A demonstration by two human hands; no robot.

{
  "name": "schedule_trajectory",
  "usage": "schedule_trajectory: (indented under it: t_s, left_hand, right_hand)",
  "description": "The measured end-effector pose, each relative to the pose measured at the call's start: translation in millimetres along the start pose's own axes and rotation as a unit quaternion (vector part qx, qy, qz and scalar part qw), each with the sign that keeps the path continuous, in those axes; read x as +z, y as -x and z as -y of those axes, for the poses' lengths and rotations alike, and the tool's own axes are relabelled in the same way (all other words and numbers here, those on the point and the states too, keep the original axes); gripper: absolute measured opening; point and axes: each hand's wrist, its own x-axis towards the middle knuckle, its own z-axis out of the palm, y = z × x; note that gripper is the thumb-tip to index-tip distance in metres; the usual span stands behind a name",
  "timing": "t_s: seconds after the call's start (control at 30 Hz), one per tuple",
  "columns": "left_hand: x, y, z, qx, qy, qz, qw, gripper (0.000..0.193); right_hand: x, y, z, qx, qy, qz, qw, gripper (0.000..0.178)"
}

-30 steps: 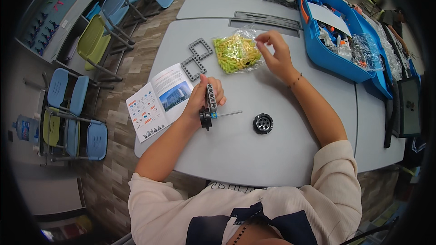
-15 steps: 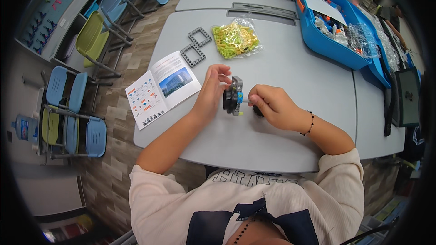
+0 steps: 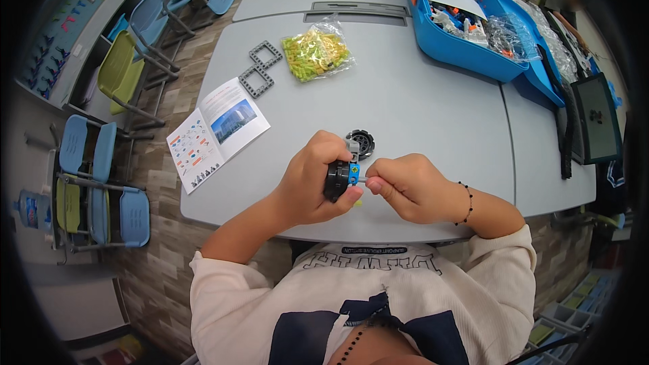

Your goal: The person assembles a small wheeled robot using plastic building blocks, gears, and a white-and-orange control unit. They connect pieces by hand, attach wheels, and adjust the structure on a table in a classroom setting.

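My left hand [image 3: 312,179] is closed around a toy building-brick assembly, its thumb and fingers on either side. A black wheel [image 3: 336,180], a blue block [image 3: 354,174] and a grey beam [image 3: 352,149] make up the parts that show. From the right, a thin grey axle [image 3: 362,180] meets the blue block, and my right hand [image 3: 414,189] pinches its outer end between thumb and forefinger. Just beyond the assembly lies a loose black wheel [image 3: 362,143] on the grey table. A small yellow-green piece [image 3: 358,203] shows beneath my left thumb.
An open instruction booklet [image 3: 218,132] lies at the left, near two grey rectangular frames [image 3: 256,81]. Behind them is a clear bag of yellow-green pieces [image 3: 316,53]. A blue bin [image 3: 466,57] full of parts stands at the far right, near a dark screen [image 3: 596,118].
My left hand, open beside the assembly before, has closed around it. The assembly and both hands are nearer my body. The loose wheel now shows fully, beyond the hands.
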Motion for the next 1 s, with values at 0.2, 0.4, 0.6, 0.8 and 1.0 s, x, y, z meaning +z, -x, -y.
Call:
schedule_trajectory:
  t_s: [0.2,0.4,0.6,0.8,1.0]
  left_hand:
    - [13,2,-12,-0.033,0.043,0.002,0.999,0.039]
    - [19,1,-16,-0.108,0.080,0.009,0.991,0.038]
    - [16,-8,-21,0.007,-0.035,0.038,0.999,0.040]
    - [21,-13,-40,0.086,-0.135,0.086,0.983,0.048]
    - [10,-13,-47,-0.013,-0.055,0.133,0.990,0.047]
  right_hand:
    - [-4,20,3,-0.027,0.012,-0.014,0.999,0.011]
    - [-7,26,0,-0.019,-0.020,-0.036,0.999,0.017]
    - [-21,26,5,-0.014,-0.011,0.024,1.000,0.017]
    - [-15,31,19,-0.027,-0.016,0.028,0.999,0.019]
    - [-9,31,14,-0.050,-0.072,0.030,0.996,0.019]
